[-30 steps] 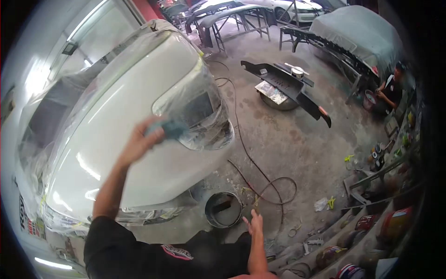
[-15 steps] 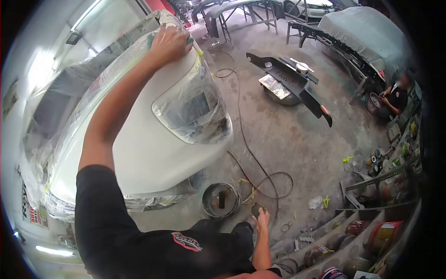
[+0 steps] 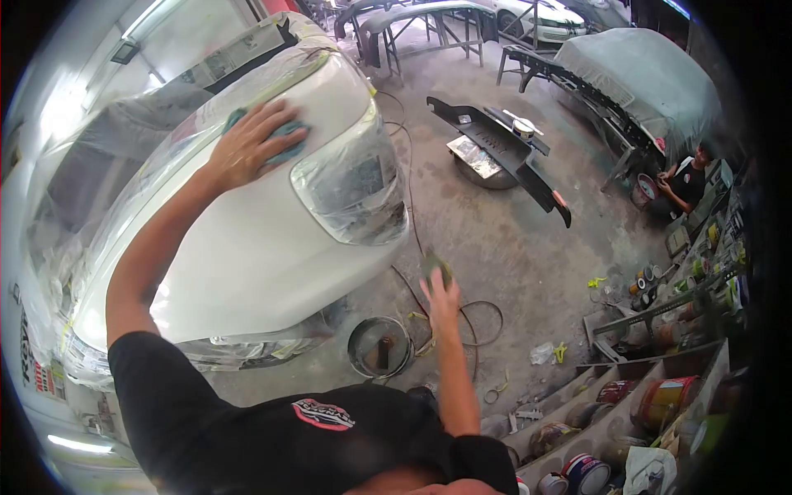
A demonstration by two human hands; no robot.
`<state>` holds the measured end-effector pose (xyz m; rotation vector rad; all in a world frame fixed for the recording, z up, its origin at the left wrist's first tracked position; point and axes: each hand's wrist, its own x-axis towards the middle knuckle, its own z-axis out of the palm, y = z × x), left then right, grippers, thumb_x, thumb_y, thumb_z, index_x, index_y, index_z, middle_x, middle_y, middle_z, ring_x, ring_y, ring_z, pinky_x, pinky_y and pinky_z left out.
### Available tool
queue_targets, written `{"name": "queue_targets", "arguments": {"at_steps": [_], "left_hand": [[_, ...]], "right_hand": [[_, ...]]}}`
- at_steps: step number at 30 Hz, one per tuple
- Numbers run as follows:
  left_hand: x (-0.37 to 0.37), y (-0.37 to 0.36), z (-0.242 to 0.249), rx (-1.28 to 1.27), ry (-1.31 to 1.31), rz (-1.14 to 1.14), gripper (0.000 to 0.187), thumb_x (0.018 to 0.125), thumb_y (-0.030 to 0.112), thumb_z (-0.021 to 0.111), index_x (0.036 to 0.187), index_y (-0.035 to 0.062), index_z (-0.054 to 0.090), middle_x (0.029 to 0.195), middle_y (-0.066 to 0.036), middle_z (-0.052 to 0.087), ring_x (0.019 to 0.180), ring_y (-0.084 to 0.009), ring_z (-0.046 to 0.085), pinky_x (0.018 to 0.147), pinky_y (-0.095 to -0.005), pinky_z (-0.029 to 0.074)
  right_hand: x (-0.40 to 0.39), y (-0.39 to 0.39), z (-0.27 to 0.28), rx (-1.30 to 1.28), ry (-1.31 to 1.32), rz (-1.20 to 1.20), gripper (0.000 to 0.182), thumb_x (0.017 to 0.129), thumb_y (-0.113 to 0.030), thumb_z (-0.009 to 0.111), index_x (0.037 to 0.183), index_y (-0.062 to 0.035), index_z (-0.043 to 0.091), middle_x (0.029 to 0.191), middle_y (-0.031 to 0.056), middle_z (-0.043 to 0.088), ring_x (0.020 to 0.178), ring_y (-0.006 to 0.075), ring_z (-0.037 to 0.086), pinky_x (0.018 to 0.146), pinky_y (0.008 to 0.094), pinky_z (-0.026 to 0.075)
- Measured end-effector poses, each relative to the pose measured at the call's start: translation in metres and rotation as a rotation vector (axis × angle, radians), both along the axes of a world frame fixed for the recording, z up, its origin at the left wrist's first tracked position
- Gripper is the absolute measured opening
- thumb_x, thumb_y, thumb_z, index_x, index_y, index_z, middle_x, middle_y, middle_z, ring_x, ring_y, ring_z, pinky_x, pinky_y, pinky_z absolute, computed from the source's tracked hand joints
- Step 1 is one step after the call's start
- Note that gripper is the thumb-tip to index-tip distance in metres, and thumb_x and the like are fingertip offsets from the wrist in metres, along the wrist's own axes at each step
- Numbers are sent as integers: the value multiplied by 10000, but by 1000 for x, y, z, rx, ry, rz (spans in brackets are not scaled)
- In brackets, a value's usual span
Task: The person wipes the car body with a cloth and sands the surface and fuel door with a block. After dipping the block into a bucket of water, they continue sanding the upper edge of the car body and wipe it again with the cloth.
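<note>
In the head view the left arm stretches up and forward, elbow nearly straight, and the left hand (image 3: 252,147) lies palm down with fingers spread flat, pressing a teal cloth (image 3: 283,132) against the white car panel (image 3: 247,247); the cloth sits under the palm at the upper end of the panel, just beside the headlight (image 3: 356,191), which is wrapped in clear plastic film. One cloth shows. The right arm reaches forward and lower, forearm raised off the body, and the right hand (image 3: 440,295) hovers in the air above the concrete floor (image 3: 528,256), its fingertips closed on a small dark green pad (image 3: 435,266) held at the top of the hand. One such pad is visible. Below the right hand one round metal bucket (image 3: 379,346) stands on the floor close to the lower edge of the panel, and one thin hose (image 3: 474,318) loops over the floor beside it. Farther off, one black bumper part (image 3: 503,157) rests across a stand, with a small tin sitting on it. At the right edge one other person (image 3: 681,186) sits low beside a covered car (image 3: 643,70). Along the bottom right, shelves (image 3: 627,388) hold several paint cans, too crowded to count.
</note>
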<state>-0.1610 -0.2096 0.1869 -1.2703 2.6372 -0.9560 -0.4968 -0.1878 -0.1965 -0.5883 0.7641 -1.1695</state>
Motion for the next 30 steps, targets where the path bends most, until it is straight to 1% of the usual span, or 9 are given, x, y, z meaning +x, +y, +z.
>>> {"name": "queue_targets", "arguments": {"at_steps": [2, 5, 7, 12, 16, 22, 24, 27, 30], "left_hand": [[42, 40, 3, 26, 8, 15, 716, 794, 240, 796, 1456, 222, 523, 1574, -135, 412, 1477, -377, 356, 1206, -547, 313], [111, 102, 6, 37, 27, 61, 810, 729, 179, 833, 1466, 228, 500, 1583, -146, 402, 1480, -406, 346, 1204, -576, 301], [148, 133, 8, 62, 85, 52, 841, 702, 145, 843, 1465, 231, 498, 1591, -148, 393, 1483, -415, 345, 1203, -591, 292], [165, 149, -3, -105, 175, 159, 858, 660, 72, 809, 1451, 226, 515, 1610, -157, 374, 1501, -417, 319, 1214, -592, 268], [165, 153, -6, -131, 184, 155, 793, 700, 80, 777, 1444, 216, 540, 1596, -161, 396, 1495, -412, 333, 1220, -576, 268], [176, 146, -7, -155, 186, 58, 634, 822, 117, 689, 1445, 129, 570, 1551, -180, 457, 1473, -403, 380, 1203, -553, 298], [186, 141, -8, -162, 139, 28, 610, 859, 125, 647, 1460, 94, 545, 1542, -199, 465, 1468, -403, 389, 1199, -548, 299], [185, 136, -11, -197, 53, 36, 591, 893, 135, 588, 1478, 90, 519, 1553, -209, 446, 1468, -415, 384, 1205, -559, 280], [191, 137, -9, -201, 40, 31, 595, 897, 110, 562, 1489, 94, 504, 1562, -203, 435, 1469, -419, 380, 1209, -569, 267]], "right_hand": [[39, -27, 94, -333, 290, 42, 386, 1045, -152, 573, 1386, 27, 572, 1270, 118, 649, 1062, 147, 641, 967, 285, 522], [98, -62, 196, -974, 523, -350, 505, 966, -16, 591, 1464, -18, 506, 1486, 192, 535, 1346, 362, 542, 1073, 371, 467], [132, -85, 241, -1143, 590, -508, 578, 933, -19, 611, 1489, 5, 458, 1569, 198, 432, 1424, 382, 448, 1151, 462, 384], [254, -76, 256, -1038, 946, -756, 603, 983, -173, 534, 1525, 40, 378, 1656, 193, 271, 1548, 327, 237, 1209, 628, 186], [334, 20, 210, -1526, 1082, -523, 601, 988, -174, 466, 1552, 0, 355, 1675, 171, 236, 1545, 334, 241, 1194, 658, 176], [284, -103, 275, -857, 963, -789, 635, 968, -169, 541, 1536, 37, 348, 1638, 252, 263, 1535, 388, 240, 1192, 662, 177], [311, -83, 261, -940, 1345, -873, 629, 986, -190, 493, 1538, 65, 334, 1634, 259, 265, 1539, 407, 222, 1193, 670, 157], [331, -10, 225, -1353, 1119, -679, 623, 980, -211, 483, 1512, 87, 358, 1626, 262, 269, 1531, 423, 221, 1183, 695, 174], [261, -57, 271, -1130, 1030, -654, 611, 1022, -207, 450, 1538, 81, 294, 1630, 270, 248, 1527, 421, 227, 1191, 680, 156]]}}
